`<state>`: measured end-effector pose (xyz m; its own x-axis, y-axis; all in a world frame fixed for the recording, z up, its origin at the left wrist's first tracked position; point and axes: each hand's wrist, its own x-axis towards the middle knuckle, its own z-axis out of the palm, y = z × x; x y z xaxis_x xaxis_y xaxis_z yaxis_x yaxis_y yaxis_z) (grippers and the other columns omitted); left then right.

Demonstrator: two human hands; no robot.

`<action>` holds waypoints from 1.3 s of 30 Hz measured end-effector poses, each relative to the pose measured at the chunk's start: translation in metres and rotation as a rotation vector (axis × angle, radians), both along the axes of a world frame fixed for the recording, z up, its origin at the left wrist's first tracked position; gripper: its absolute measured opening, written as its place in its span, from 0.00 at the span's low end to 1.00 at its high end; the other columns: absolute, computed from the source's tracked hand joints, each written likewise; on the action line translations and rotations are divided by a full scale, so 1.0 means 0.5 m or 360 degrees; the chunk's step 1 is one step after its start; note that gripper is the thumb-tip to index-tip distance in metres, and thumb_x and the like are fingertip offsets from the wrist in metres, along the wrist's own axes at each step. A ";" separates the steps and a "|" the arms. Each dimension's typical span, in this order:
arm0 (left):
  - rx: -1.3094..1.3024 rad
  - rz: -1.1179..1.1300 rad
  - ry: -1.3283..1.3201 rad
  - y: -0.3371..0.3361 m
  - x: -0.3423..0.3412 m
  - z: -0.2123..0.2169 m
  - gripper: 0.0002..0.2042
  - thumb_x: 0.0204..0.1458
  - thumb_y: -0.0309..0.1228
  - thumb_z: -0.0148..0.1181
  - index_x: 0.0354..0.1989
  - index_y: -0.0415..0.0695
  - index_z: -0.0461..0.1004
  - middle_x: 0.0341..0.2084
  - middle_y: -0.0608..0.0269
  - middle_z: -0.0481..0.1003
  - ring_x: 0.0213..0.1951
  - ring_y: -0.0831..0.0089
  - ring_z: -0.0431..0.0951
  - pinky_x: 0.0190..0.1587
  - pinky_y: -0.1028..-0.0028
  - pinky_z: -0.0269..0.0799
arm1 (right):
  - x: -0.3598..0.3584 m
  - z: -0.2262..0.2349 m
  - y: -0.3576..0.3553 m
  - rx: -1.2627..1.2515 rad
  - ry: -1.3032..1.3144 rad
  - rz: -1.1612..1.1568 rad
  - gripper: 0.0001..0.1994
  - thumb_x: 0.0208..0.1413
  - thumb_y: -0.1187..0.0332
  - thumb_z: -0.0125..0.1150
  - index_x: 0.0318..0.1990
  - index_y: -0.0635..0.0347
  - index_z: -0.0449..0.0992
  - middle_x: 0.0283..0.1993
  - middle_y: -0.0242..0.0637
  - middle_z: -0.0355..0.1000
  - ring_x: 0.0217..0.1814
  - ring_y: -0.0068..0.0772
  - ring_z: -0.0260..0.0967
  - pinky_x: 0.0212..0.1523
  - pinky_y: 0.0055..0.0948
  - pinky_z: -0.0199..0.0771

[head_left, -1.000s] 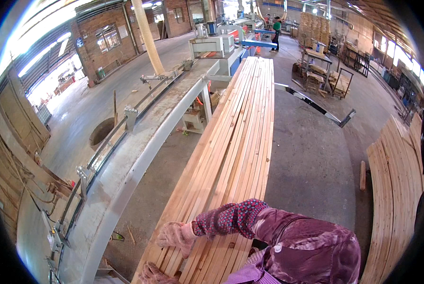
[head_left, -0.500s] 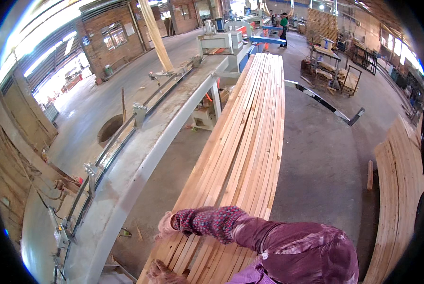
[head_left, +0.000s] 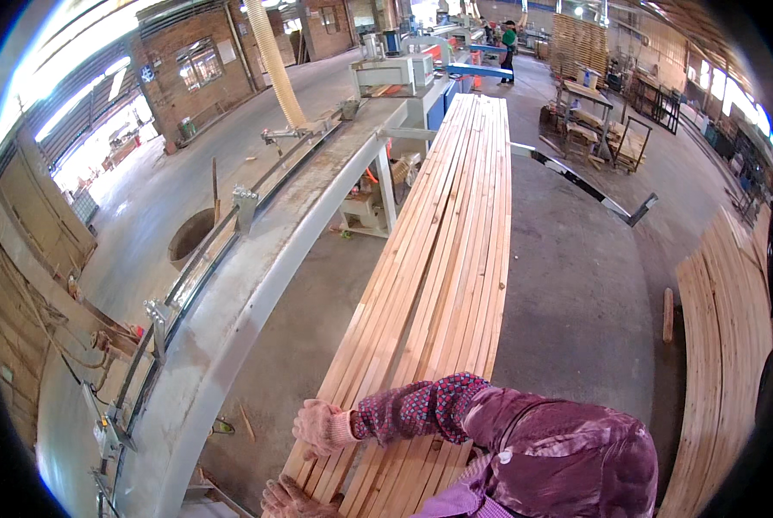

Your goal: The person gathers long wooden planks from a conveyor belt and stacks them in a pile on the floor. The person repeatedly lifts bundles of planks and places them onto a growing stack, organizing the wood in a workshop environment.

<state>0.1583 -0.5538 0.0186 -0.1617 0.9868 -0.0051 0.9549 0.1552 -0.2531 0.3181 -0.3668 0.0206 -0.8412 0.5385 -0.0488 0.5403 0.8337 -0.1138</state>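
Note:
Long, narrow wooden strips lie side by side and run from beside me toward the far machine. My right hand, in a pinkish glove, reaches across to their left edge, its fingers curled round the outer strips. A patterned oversleeve and maroon cloth cover that arm's side. Closer to the lower edge, my left hand, also gloved, has its fingers bent over the same edge of the strips. The lower part of this hand is cut off by the frame, and its arm is hidden.
A long grey metal rail table with clamps runs along the left. Wide boards are stacked at the right. A black-and-white metal bar juts out past the strips. Far off, a person stands by the machines.
My right hand has drawn back slightly to the right and nearer along the strips, its fingers more curled. My left hand has shifted a little left. The view has moved slightly.

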 end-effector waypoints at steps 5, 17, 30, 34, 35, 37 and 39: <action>0.0098 -0.0096 -0.0006 0.004 0.007 0.014 0.52 0.43 0.62 0.64 0.72 0.46 0.48 0.63 0.41 0.63 0.63 0.38 0.61 0.65 0.42 0.55 | 0.008 -0.028 0.007 -0.0057 0.0044 0.0017 0.33 0.51 0.32 0.53 0.45 0.56 0.74 0.41 0.32 0.74 0.48 0.35 0.71 0.53 0.40 0.61; 0.0217 -0.0119 -0.0135 -0.004 0.037 0.050 0.36 0.50 0.41 0.54 0.69 0.44 0.53 0.61 0.44 0.65 0.62 0.43 0.62 0.65 0.46 0.55 | 0.017 -0.016 0.016 -0.0145 0.0078 0.0305 0.48 0.42 0.28 0.58 0.60 0.63 0.67 0.54 0.40 0.71 0.56 0.40 0.68 0.58 0.42 0.59; 0.0447 -0.0255 0.0041 0.007 0.013 0.025 0.26 0.45 0.39 0.57 0.55 0.46 0.63 0.46 0.54 0.68 0.51 0.52 0.67 0.55 0.54 0.62 | 0.024 -0.019 -0.009 0.0030 0.0153 0.0732 0.59 0.31 0.31 0.66 0.68 0.66 0.59 0.70 0.52 0.58 0.66 0.49 0.61 0.64 0.52 0.54; 0.0227 -0.0135 -0.0144 0.020 0.056 0.114 0.36 0.42 0.50 0.66 0.57 0.44 0.64 0.48 0.54 0.68 0.53 0.54 0.68 0.56 0.55 0.62 | 0.011 -0.003 -0.007 -0.0080 0.0247 0.0699 0.56 0.30 0.30 0.65 0.64 0.65 0.64 0.61 0.48 0.65 0.59 0.46 0.65 0.59 0.45 0.59; 0.0242 -0.0161 -0.0160 0.031 0.050 0.108 0.39 0.39 0.53 0.68 0.58 0.43 0.64 0.49 0.54 0.68 0.53 0.54 0.68 0.57 0.55 0.61 | 0.018 -0.006 0.000 -0.0080 0.0305 0.0659 0.56 0.30 0.30 0.65 0.63 0.65 0.65 0.59 0.47 0.66 0.57 0.46 0.66 0.58 0.44 0.60; 0.0192 -0.0138 -0.0203 0.042 0.045 0.104 0.47 0.33 0.56 0.72 0.61 0.42 0.63 0.49 0.54 0.68 0.53 0.54 0.68 0.58 0.54 0.61 | 0.018 0.012 0.004 -0.0146 0.0270 0.0597 0.56 0.28 0.30 0.65 0.63 0.65 0.66 0.57 0.46 0.67 0.54 0.46 0.68 0.57 0.41 0.61; 0.0189 -0.0106 -0.0213 0.041 0.044 0.109 0.47 0.32 0.56 0.73 0.60 0.41 0.63 0.49 0.54 0.68 0.53 0.54 0.68 0.58 0.54 0.61 | 0.009 0.018 0.006 -0.0166 0.0211 0.0597 0.56 0.28 0.29 0.65 0.62 0.65 0.67 0.58 0.47 0.67 0.56 0.46 0.68 0.58 0.42 0.60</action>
<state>0.1802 -0.5334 0.0729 -0.1018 0.9903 0.0947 0.9880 0.1118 -0.1070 0.3225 -0.3637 0.0297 -0.9810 0.1910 0.0354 0.1758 0.9505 -0.2564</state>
